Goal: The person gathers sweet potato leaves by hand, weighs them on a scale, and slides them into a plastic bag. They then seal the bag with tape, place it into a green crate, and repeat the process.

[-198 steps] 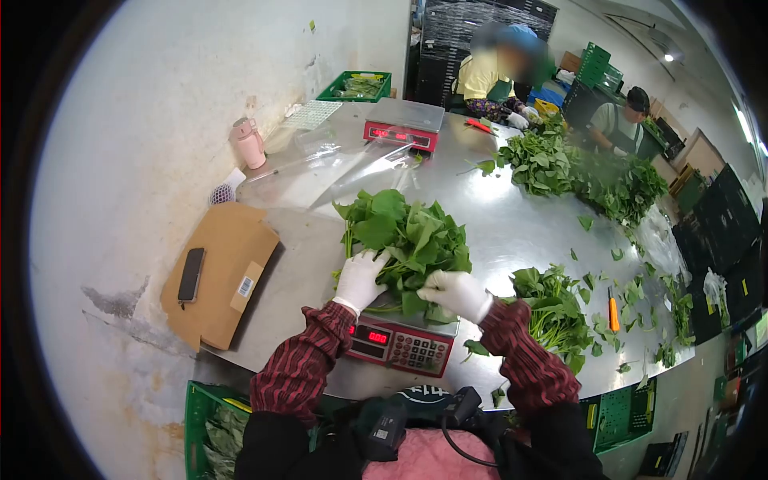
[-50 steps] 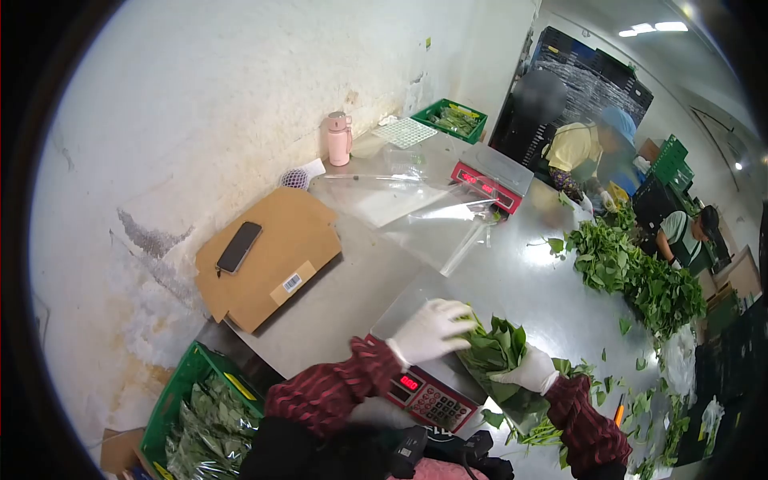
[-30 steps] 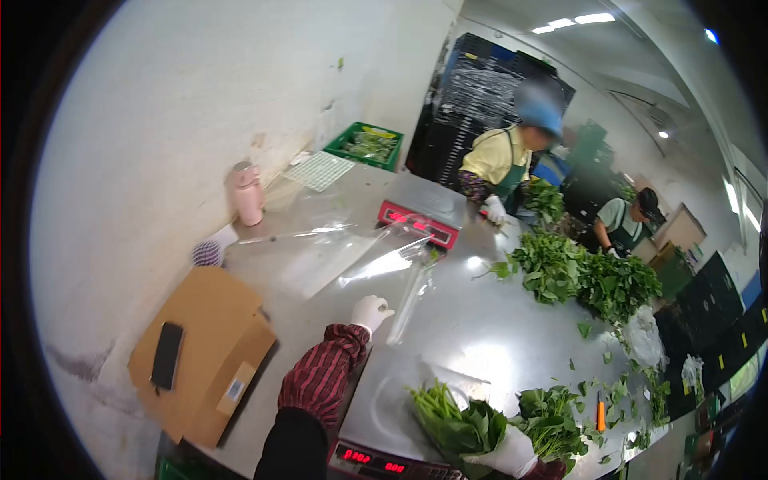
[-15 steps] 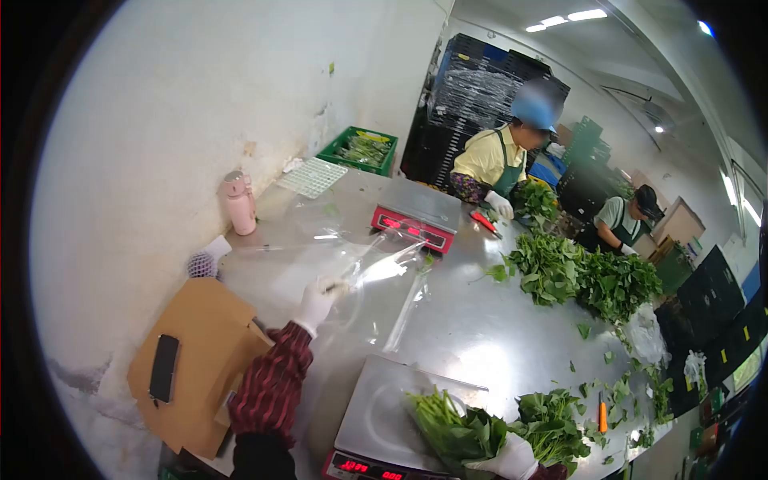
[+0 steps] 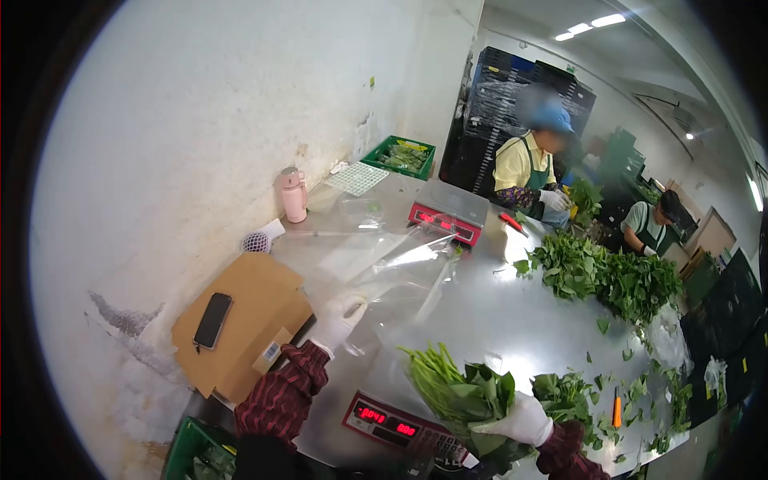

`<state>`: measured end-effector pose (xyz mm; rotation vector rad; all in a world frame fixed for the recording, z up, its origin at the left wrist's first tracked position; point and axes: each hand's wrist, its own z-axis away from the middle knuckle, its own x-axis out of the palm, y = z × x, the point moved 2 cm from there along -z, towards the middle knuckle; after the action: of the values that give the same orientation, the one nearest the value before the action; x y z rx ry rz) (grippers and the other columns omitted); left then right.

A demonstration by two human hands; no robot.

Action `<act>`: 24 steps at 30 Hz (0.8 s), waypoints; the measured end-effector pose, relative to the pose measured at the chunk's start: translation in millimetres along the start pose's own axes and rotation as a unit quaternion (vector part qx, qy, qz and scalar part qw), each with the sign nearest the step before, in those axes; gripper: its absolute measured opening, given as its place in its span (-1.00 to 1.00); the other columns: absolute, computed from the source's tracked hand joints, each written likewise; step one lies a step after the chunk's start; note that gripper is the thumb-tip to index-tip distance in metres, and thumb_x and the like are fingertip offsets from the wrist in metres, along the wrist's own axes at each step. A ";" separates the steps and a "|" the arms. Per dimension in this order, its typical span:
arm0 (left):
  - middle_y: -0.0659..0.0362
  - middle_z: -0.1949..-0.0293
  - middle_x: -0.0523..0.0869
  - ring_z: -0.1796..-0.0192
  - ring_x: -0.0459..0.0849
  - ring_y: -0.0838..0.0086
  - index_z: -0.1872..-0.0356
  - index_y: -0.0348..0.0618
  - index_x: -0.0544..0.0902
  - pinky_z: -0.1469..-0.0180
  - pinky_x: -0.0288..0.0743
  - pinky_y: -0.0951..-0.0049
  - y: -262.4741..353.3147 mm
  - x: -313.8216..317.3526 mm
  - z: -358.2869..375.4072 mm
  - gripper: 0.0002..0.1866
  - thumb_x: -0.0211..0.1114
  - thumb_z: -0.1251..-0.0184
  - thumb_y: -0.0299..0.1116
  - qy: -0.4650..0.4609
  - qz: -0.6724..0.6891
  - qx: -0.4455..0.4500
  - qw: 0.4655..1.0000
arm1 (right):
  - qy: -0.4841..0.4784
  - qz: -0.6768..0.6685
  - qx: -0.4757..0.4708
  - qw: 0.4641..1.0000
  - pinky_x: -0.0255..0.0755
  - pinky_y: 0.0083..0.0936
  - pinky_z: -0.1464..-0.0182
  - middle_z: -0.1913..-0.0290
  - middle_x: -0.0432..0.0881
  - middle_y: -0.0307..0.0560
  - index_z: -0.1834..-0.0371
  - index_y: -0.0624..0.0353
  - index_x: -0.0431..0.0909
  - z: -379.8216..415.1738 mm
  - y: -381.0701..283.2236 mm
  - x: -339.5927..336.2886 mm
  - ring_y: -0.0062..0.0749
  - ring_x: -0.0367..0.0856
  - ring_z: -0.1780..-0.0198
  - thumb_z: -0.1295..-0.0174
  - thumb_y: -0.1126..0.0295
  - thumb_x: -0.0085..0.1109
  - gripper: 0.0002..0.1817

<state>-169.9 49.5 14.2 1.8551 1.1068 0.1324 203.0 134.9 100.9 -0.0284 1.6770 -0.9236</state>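
My left hand (image 5: pixel 342 318), in a white glove, is closed in a pinch on the edge of a clear plastic bag (image 5: pixel 392 276) spread over the metal table. My right hand (image 5: pixel 520 420), gloved too, grips a bunch of leafy greens (image 5: pixel 460 392), its pale stems pointing up and left. The bunch is held over the near scale (image 5: pixel 392 424), whose red digits are lit and whose plate is partly hidden. Beside the right hand lies a pile of loose greens (image 5: pixel 564 400).
A cardboard box (image 5: pixel 240 320) with a phone (image 5: pixel 213 320) stands at left, near a pink bottle (image 5: pixel 294 196). Farther off are another scale (image 5: pixel 448 212), heaped greens (image 5: pixel 608 272) and two co-workers. An orange-handled knife (image 5: pixel 617 410) lies at right.
My right hand has raised the greens off the scale plate, and the display reading has changed. My left hand has drawn nearer to me with the plastic. The view has swung left.
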 end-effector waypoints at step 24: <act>0.18 0.14 0.70 0.03 0.63 0.31 0.33 -0.18 0.63 -0.15 0.36 0.29 131.8 22.4 110.8 -0.90 0.28 -0.09 -0.51 0.034 -0.139 0.158 0.977 | -0.103 0.107 0.063 0.987 0.50 -0.29 0.26 0.40 0.63 0.15 0.11 0.31 0.49 29.3 -1.6 34.1 -0.03 0.64 0.34 0.20 -0.31 0.30 -0.15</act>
<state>-17.3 -27.3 45.3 1.9572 1.4923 -0.1525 215.3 101.5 73.3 0.1356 1.3984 -0.8315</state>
